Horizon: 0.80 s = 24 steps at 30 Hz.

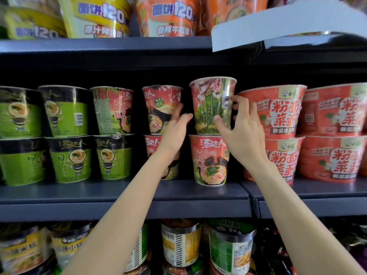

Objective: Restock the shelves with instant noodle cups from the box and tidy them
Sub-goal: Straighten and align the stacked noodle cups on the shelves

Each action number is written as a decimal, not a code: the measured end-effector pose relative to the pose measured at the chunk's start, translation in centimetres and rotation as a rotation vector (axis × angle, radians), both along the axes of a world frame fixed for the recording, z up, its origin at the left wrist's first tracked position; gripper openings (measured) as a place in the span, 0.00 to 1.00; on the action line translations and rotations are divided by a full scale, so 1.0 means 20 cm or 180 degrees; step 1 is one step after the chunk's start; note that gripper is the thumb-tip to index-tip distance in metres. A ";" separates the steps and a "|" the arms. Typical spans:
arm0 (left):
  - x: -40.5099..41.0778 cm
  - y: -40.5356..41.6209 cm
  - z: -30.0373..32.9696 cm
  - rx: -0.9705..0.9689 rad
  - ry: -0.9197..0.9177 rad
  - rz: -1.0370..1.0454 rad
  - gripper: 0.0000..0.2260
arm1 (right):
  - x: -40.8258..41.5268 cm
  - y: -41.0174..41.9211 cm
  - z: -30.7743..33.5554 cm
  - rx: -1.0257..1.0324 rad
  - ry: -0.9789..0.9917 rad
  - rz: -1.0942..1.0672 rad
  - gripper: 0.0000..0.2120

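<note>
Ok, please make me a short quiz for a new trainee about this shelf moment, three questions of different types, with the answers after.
1. True or false: the right hand holds the upper cup that stands on another red cup.
2. Which products stand directly to the right of that stack? A) green cups B) red wide bowls C) bottles
3. Fill in: the left hand reaches into the gap between the held stack and the ____ stack of red cups.

Key: 1 true; 2 B; 3 neighbouring (left).
</note>
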<state>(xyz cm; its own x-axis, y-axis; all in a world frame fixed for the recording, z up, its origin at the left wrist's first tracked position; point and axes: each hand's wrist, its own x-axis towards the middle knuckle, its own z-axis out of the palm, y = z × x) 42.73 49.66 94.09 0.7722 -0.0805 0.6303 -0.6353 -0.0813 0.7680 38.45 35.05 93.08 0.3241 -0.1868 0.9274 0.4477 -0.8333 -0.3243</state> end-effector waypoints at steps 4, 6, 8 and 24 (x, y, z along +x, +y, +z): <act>-0.04 -0.03 0.02 -0.0063 -0.0201 -0.0277 0.18 | 0.02 -0.02 0.03 0.0072 0.0426 0.0307 0.27; -0.06 -0.01 -0.01 -0.0193 -0.0515 -0.0153 0.16 | 0.05 -0.04 0.06 0.0223 0.0989 0.0699 0.33; -0.06 0.01 -0.05 -0.0301 -0.0705 0.0000 0.14 | 0.07 -0.05 0.06 0.0202 0.1301 0.0799 0.37; -0.03 -0.02 -0.04 0.0005 -0.0691 0.0193 0.19 | 0.03 -0.05 0.00 0.0175 0.0313 0.0609 0.25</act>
